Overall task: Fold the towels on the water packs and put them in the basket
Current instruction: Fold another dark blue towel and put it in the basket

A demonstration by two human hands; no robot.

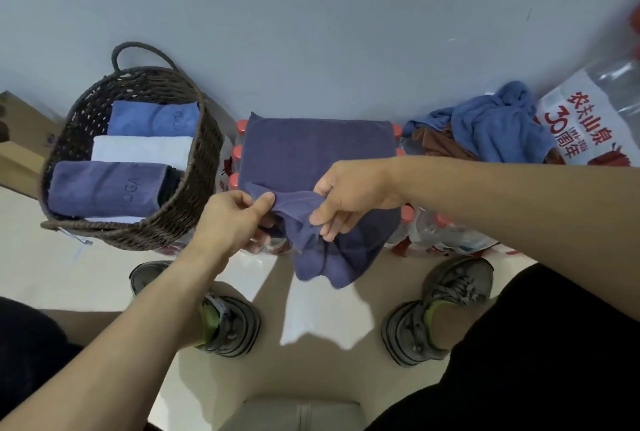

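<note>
The dark blue cloth towel lies on the water bottle pack. The left hand and right hand pinch its near edge to fold it. The brown woven basket waits at nine o'clock.

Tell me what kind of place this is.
Probably a storeroom corner or a room at home: shrink-wrapped water packs stacked on a tiled floor against a bare wall, beside a wicker basket.

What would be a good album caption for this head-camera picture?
Both hands, left hand and right hand, pinch a dark blue towel spread over bottled water packs, beside a woven basket.
</note>
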